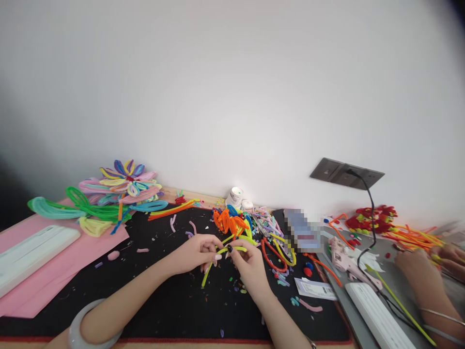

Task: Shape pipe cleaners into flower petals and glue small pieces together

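Over the black mat [152, 291], my left hand [198, 253] pinches a yellow-green fuzzy stem [206, 277], one end of which hangs down below the fingers. My right hand [245, 259], close beside it on the right, has its fingers closed on the same bent stem, with the thumb's dark nail showing. Just behind my hands lie looped orange stems [236, 224] and blue ones, partly mixed with more yellow-green stems.
Multicoloured stem flowers [129, 179] rest on pink sheets [83, 257] at the left. Scraps, a paper cup [235, 196] and a blurred phone [303, 230] lie behind. A pink glue gun [348, 261] and another person's hands [421, 266] are at the right.
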Available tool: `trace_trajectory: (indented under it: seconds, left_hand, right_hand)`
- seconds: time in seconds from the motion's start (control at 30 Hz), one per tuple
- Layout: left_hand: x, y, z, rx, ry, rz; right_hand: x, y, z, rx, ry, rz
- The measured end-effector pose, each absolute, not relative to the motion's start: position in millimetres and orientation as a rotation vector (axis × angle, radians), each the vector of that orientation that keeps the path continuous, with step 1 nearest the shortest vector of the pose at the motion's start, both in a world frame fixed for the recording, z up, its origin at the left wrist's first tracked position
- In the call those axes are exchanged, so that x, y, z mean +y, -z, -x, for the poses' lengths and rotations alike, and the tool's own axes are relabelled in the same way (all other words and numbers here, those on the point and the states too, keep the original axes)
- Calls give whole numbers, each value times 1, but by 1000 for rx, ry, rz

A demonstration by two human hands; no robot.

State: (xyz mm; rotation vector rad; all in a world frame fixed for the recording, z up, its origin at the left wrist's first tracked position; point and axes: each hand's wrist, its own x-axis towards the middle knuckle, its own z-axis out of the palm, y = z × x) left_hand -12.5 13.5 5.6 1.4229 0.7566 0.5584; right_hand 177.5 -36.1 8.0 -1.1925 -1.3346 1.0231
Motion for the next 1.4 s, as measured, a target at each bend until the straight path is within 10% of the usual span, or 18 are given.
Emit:
trace_trajectory:
  seconds: [1.4]
  left_hand:
    - [14, -16, 19, 853, -653, -1282]
  right_hand:
    - [-33, -7, -183, -1426, -1003, 1324]
